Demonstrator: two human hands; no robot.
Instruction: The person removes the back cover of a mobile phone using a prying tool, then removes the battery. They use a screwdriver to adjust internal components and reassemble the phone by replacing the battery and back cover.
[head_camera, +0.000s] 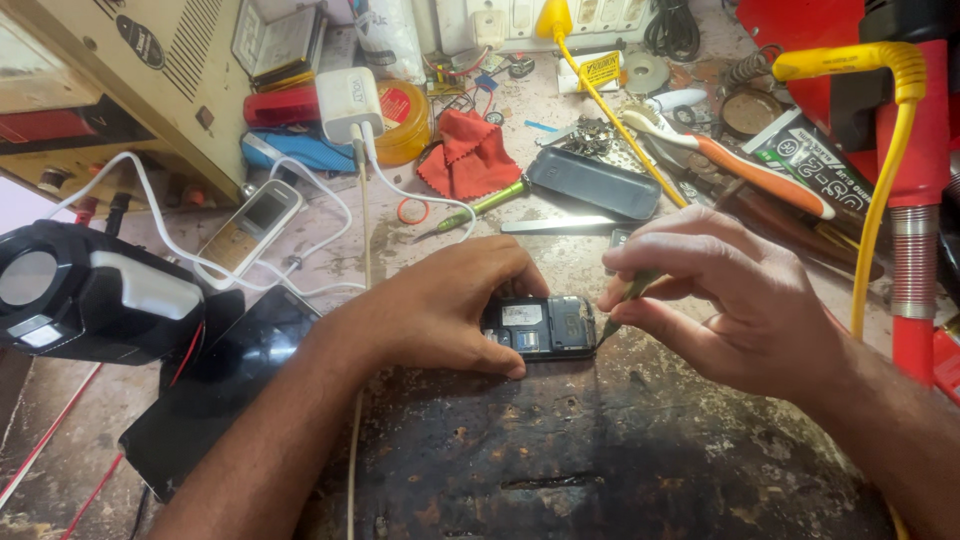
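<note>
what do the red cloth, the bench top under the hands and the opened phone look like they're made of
Red cloth: soft woven or microfibre fabric, matte, crumpled into folds. Bench top: probably wood or board, dark, stained, pitted and gouged. Opened phone: black plastic shell, slightly glossy, with metal-looking parts inside.

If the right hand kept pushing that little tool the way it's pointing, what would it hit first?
Most likely the opened phone: the right hand aims its tool down-left at the phone's right end, seemingly touching already.

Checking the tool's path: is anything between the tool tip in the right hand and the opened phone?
Nothing visible. The right hand holds the small tool with its tip at the opened phone edge; the left hand steadies the phone's other end.
</note>
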